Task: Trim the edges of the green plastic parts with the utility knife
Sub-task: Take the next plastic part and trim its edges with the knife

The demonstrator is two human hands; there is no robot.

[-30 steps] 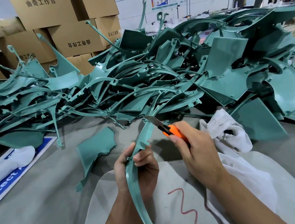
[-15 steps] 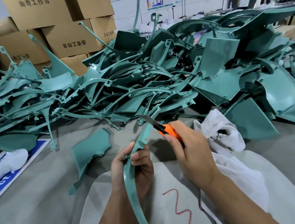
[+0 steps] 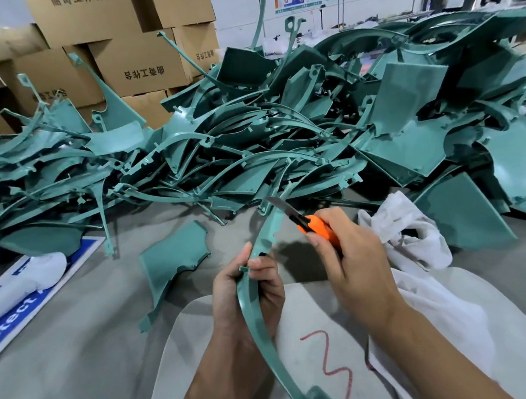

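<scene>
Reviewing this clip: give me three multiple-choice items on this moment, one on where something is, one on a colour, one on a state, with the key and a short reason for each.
1. Where does the flat loose green panel lie?
A. On the grey table, left of the hands
B. On top of the cardboard boxes
C. Under the white cloth

2. What colour is the utility knife handle?
A. Blue
B. Orange
C. Black

3. What is the left hand doing?
A. Lying flat on the table
B. Holding the knife
C. Gripping the curved green strip

Key: 1 A, the panel lies alone on the table surface, left of both hands. 2 B, orange shows under the right hand, with the grey blade extended. 3 C, its fingers and thumb curl round the strip below the blade.
</scene>
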